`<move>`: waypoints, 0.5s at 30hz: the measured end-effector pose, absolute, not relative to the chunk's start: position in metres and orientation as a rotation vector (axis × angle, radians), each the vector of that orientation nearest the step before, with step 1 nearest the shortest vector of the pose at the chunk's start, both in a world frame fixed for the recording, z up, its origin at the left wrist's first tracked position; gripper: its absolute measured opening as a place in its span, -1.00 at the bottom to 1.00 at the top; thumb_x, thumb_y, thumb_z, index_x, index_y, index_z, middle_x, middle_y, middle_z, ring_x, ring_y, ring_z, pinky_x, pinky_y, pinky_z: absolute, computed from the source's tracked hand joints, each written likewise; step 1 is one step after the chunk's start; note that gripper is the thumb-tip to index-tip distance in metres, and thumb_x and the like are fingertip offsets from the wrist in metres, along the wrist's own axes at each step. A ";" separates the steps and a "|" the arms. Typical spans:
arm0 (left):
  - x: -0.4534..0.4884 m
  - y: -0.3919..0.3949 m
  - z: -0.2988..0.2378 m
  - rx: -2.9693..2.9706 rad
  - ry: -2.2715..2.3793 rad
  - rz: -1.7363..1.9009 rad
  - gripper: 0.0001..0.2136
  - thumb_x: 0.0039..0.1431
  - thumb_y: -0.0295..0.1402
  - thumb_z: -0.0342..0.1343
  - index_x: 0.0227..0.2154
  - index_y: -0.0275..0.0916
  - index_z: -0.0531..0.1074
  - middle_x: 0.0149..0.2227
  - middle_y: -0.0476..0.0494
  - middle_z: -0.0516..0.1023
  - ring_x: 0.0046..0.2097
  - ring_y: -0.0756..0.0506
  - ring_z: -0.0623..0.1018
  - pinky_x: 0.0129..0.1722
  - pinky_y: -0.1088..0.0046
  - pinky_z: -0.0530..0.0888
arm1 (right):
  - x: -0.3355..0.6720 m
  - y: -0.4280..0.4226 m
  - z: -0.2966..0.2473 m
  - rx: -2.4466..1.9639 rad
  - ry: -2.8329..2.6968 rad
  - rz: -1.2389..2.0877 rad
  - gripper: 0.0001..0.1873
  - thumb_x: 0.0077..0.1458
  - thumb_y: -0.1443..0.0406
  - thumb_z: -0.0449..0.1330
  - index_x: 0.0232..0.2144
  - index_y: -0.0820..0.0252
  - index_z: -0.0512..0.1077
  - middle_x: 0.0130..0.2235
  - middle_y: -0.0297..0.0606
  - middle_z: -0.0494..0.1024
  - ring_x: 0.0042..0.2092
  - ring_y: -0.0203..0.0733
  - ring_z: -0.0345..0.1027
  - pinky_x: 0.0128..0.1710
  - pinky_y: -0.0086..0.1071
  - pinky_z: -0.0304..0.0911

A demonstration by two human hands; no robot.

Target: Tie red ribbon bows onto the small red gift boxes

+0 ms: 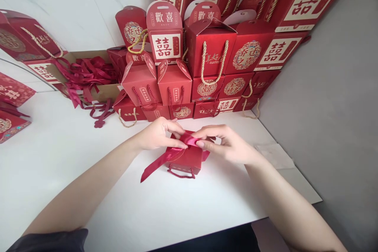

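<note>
A small red gift box [189, 161] with a dark red cord handle on its near side stands on the white table. Across its top lies a shiny red ribbon [156, 164], one tail hanging out to the left past the box. My left hand [161, 134] pinches the ribbon at the top of the box, thumb and fingers closed on it. From the other side my right hand [221, 141] grips a looped part of the same ribbon between thumb and forefinger. The fingers hide part of the box top and the crossing of the ribbon.
Behind my hands, red gift boxes [174, 82] with rope handles are stacked in several layers against the wall. A cardboard box [108, 91] of loose red ribbons stands at the back left. More red boxes [12, 126] sit at the left edge. A grey wall [330, 98] bounds the right side.
</note>
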State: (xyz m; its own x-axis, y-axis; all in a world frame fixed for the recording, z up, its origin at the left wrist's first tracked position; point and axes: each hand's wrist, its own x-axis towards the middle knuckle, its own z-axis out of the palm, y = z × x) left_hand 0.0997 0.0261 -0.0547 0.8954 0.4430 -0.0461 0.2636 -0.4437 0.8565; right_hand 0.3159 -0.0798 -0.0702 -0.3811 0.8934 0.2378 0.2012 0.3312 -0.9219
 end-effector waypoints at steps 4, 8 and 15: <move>0.099 0.025 -0.053 2.093 0.474 0.200 -0.79 0.02 -0.19 0.32 -0.35 -0.22 0.63 -0.30 -0.08 0.64 -0.19 -0.09 0.53 0.21 0.19 0.24 | 0.298 -0.082 -0.074 -1.060 -2.012 0.659 -0.79 0.28 0.33 0.07 -0.14 0.08 0.50 -0.16 -0.26 0.60 -0.20 -0.20 0.45 -0.18 -0.28 0.28; 0.097 0.026 -0.055 2.053 0.508 0.234 -0.80 0.11 -0.21 0.25 -0.35 -0.25 0.62 -0.31 -0.11 0.62 -0.19 -0.10 0.55 0.01 0.33 0.41 | 0.292 -0.085 -0.075 -1.156 -2.034 0.535 -0.75 0.22 0.36 0.11 -0.04 0.08 0.38 -0.27 -0.31 0.57 -0.29 -0.21 0.40 -0.17 -0.26 0.23; 0.098 0.021 -0.056 2.077 0.585 0.253 -0.80 0.11 -0.19 0.24 -0.35 -0.24 0.55 -0.35 -0.05 0.59 -0.27 -0.04 0.55 0.00 0.32 0.40 | 0.294 -0.080 -0.077 -1.268 -1.784 0.550 -0.81 0.26 0.16 0.13 -0.31 0.13 0.43 -0.30 -0.26 0.48 -0.25 -0.19 0.33 -0.18 -0.29 0.23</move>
